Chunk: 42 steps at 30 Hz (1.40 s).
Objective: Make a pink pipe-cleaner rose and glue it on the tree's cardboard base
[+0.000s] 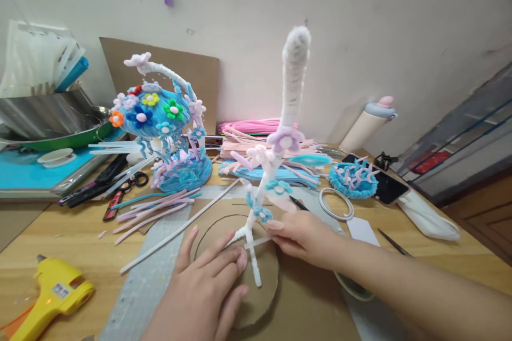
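A white fuzzy pipe-cleaner stem (295, 80) stands upright with a thick top and splayed legs, on a round cardboard disc (266, 298). Lilac and blue flowers and pale leaves are fixed along it. My left hand (208, 287) rests over the disc's left side with fingers spread, its fingertips close to the stem's legs. On the other side my right hand (306, 240) has its fingers closed at a pale leg at the foot of the stem. What lies under its fingertips is partly hidden.
A finished-looking blue flowered lamp-shaped piece (156, 114) stands back left. A yellow glue gun (60, 287) lies front left, near scissors (136, 181). Pipe-cleaner bundles (256, 149) lie behind. To the right are a blue fuzzy basket (354, 180), a white ring (336, 204) and a phone (388, 186).
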Available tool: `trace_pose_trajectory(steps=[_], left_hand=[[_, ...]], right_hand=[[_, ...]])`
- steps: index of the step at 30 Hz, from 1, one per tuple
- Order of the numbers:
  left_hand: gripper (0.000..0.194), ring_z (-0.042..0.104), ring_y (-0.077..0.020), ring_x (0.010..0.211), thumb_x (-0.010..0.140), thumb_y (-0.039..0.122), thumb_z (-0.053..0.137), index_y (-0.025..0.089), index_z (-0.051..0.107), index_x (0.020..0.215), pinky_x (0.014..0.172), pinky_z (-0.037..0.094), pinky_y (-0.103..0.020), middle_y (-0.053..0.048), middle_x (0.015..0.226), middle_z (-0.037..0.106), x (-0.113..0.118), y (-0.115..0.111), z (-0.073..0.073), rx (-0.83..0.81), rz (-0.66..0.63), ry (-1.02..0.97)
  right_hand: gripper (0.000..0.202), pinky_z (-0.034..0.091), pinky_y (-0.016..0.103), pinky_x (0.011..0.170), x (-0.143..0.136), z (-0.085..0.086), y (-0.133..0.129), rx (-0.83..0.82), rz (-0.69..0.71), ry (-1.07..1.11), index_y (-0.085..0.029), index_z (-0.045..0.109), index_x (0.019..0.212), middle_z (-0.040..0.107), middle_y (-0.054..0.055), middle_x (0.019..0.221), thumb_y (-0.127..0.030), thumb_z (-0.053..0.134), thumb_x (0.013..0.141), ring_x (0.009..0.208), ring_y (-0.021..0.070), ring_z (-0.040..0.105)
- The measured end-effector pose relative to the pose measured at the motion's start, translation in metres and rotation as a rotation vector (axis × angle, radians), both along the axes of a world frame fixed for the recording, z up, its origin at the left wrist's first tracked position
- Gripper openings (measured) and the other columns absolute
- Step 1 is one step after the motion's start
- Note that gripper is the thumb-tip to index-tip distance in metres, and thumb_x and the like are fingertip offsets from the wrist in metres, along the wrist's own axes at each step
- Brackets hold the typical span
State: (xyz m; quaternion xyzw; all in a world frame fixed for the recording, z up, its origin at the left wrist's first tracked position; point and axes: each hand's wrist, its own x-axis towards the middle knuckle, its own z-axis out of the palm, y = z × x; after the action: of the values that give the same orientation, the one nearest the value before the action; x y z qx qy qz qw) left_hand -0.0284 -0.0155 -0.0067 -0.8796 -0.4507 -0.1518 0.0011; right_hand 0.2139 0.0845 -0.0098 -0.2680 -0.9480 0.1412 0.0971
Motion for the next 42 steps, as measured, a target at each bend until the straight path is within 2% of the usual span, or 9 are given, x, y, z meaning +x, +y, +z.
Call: trace_pose_trajectory(steps=[5, 9, 12, 17, 19, 23, 29, 34, 42], left_hand=[[0.021, 0.054, -0.0178, 0.122, 0.087, 0.021, 0.054, 0.030, 0.063, 0.104, 0.112, -0.014, -0.032, 0.009, 0.104, 0.073, -0.004, -0.005, 0.007, 0.062, 0.017, -0.014], [0.020, 0.053, -0.0195, 0.123, 0.086, 0.022, 0.057, 0.028, 0.065, 0.102, 0.114, -0.010, -0.033, 0.007, 0.103, 0.074, -0.006, -0.012, 0.010, 0.081, 0.029, 0.001], [0.025, 0.055, -0.0173, 0.120, 0.085, 0.022, 0.058, 0.031, 0.062, 0.109, 0.114, -0.006, -0.031, 0.009, 0.107, 0.072, -0.006, -0.013, 0.010, 0.061, 0.032, -0.017], [0.027, 0.063, -0.0144, 0.103, 0.084, 0.014, 0.054, 0.031, 0.062, 0.103, 0.111, 0.015, -0.035, 0.007, 0.101, 0.073, -0.006, -0.010, 0.004, -0.045, 0.066, -0.063], [0.033, 0.062, -0.0146, 0.103, 0.083, 0.010, 0.053, 0.031, 0.061, 0.107, 0.110, 0.014, -0.035, 0.007, 0.104, 0.073, -0.008, -0.009, -0.001, -0.046, 0.078, -0.062], [0.041, 0.057, -0.0153, 0.115, 0.085, 0.014, 0.053, 0.033, 0.055, 0.122, 0.109, 0.012, -0.035, 0.008, 0.118, 0.068, -0.016, -0.008, -0.009, 0.015, -0.004, 0.014], [0.037, 0.062, -0.0161, 0.102, 0.084, 0.009, 0.050, 0.029, 0.063, 0.113, 0.091, 0.040, -0.032, 0.004, 0.111, 0.071, -0.014, -0.007, -0.016, 0.057, 0.007, -0.068], [0.040, 0.064, -0.0189, 0.095, 0.083, 0.004, 0.042, 0.023, 0.066, 0.108, 0.086, 0.049, -0.034, 0.000, 0.109, 0.071, -0.009, -0.007, -0.013, 0.070, -0.005, -0.049], [0.043, 0.064, -0.0190, 0.098, 0.079, 0.000, 0.040, 0.019, 0.066, 0.107, 0.087, 0.051, -0.033, 0.000, 0.113, 0.069, -0.004, -0.008, -0.006, 0.119, -0.041, 0.042]], right_hand=[[0.015, 0.031, 0.028, 0.058, -0.005, -0.007, -0.033, 0.092, -0.004, 0.031, -0.020, 0.057, 0.095, 0.062, 0.004, 0.073, -0.019, 0.044, 0.091, 0.063, 0.0163, 0.051], [0.017, 0.032, 0.029, 0.058, -0.006, -0.012, -0.042, 0.143, 0.033, 0.060, -0.018, 0.056, 0.102, 0.062, 0.004, 0.073, -0.019, 0.043, 0.091, 0.063, 0.0170, 0.050], [0.019, 0.031, 0.029, 0.058, -0.004, -0.010, -0.036, 0.223, 0.075, 0.019, -0.018, 0.056, 0.105, 0.062, 0.005, 0.074, -0.018, 0.043, 0.091, 0.063, 0.0174, 0.050], [0.020, 0.029, 0.029, 0.057, -0.004, -0.008, -0.018, 0.332, 0.068, -0.031, -0.020, 0.060, 0.081, 0.060, 0.005, 0.075, -0.018, 0.043, 0.092, 0.064, 0.0167, 0.050], [0.020, 0.030, 0.030, 0.058, -0.006, -0.011, -0.014, 0.327, 0.073, -0.031, -0.019, 0.061, 0.082, 0.061, 0.006, 0.078, -0.018, 0.044, 0.092, 0.067, 0.0173, 0.051], [0.020, 0.034, 0.030, 0.063, -0.010, -0.017, -0.010, 0.308, 0.101, -0.014, -0.018, 0.061, 0.083, 0.061, 0.007, 0.079, -0.018, 0.044, 0.092, 0.071, 0.0186, 0.053], [0.016, 0.034, 0.031, 0.066, -0.010, -0.020, -0.011, 0.325, 0.128, -0.005, -0.018, 0.061, 0.087, 0.063, 0.007, 0.082, -0.014, 0.046, 0.091, 0.075, 0.0191, 0.054], [0.015, 0.030, 0.032, 0.063, -0.010, -0.017, -0.011, 0.388, 0.116, -0.064, -0.019, 0.059, 0.082, 0.061, 0.006, 0.078, -0.013, 0.047, 0.089, 0.070, 0.0178, 0.049], [0.022, 0.030, 0.031, 0.065, -0.016, -0.014, -0.006, 0.349, 0.125, -0.032, -0.019, 0.059, 0.077, 0.061, 0.004, 0.078, -0.014, 0.043, 0.092, 0.072, 0.0171, 0.048]])
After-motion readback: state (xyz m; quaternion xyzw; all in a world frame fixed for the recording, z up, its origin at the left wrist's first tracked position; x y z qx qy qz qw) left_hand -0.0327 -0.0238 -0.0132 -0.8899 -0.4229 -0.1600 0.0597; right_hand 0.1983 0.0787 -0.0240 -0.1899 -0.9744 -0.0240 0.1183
